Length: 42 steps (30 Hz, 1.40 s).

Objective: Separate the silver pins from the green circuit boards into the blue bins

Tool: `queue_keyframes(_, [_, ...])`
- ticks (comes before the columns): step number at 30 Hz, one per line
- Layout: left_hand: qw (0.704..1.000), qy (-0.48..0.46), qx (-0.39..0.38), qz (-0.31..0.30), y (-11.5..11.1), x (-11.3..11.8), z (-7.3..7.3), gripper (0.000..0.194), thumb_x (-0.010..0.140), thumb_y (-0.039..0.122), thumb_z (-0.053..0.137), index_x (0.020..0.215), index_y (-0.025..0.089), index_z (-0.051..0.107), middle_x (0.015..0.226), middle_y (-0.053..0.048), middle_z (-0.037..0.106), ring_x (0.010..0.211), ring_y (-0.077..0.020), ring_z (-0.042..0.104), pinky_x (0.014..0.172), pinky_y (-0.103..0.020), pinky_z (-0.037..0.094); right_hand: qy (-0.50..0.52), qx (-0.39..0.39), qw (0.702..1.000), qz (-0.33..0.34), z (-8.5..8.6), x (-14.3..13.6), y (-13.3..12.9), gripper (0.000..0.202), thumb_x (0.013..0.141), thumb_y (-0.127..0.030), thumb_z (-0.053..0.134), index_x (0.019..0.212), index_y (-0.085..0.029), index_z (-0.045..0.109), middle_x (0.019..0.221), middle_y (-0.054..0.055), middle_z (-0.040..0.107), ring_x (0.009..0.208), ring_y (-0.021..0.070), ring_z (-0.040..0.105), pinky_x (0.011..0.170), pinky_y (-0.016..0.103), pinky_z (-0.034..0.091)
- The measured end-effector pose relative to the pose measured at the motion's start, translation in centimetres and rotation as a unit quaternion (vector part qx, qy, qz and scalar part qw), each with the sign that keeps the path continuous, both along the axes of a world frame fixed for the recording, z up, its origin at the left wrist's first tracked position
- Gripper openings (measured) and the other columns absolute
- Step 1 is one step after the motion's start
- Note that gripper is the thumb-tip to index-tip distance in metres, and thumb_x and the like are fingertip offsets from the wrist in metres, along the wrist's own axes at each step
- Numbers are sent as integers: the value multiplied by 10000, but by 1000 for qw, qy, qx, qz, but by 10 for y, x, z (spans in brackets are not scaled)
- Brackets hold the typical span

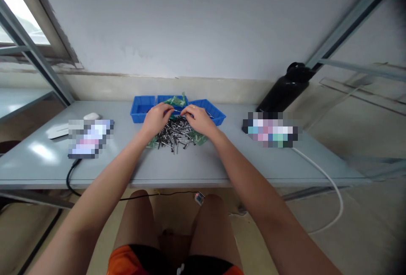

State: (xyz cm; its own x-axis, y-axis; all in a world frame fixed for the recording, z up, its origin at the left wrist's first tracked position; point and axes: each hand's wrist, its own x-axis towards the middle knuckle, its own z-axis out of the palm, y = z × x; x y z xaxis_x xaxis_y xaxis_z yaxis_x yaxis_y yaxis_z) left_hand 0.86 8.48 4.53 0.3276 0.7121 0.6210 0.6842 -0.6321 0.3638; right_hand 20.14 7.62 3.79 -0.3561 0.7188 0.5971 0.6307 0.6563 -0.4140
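A thin silver metal pin (177,111) spans the gap between my two hands, above the pile. My left hand (156,119) pinches its left end, and the fingertips of my right hand (200,120) close on the other end. Below them lies a heap of loose metal pins (176,133), silver and dark, too small to tell whether they are screws or rivets. Green plastic film (199,138) shows at the edges of the heap. Behind stand a left blue bin (138,118), a middle blue bin partly hidden by more green film (175,100), and an angled right blue bin (218,119) holding some thin pieces.
A phone (90,138) with a black cable and a white case (91,116) lie on the left. To the right are another phone-like device (271,131) with a white cable (333,184) and a leaning black bottle (283,91). A wall rises behind the table (190,167).
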Motion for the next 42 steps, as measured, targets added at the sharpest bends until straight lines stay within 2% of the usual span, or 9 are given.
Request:
queue_keyframes(20, [1000, -6, -9, 7, -2, 0, 1, 166, 893, 227, 544, 949, 187, 694, 895, -60, 674, 796, -172, 608, 749, -305, 462, -5, 5, 1000, 7, 0, 1, 1, 314, 778, -21, 405, 817, -215, 649, 906, 33, 676, 886, 184, 616, 852, 351, 458])
queue_keyframes(42, [1000, -8, -17, 10, -4, 1, 3, 167, 878, 236, 549, 926, 200, 705, 892, -58, 682, 755, -160, 596, 736, -293, 459, 8, 16, 1000, -4, 3, 2, -1, 294, 785, -33, 421, 801, -210, 657, 905, 43, 679, 862, 187, 621, 836, 358, 468])
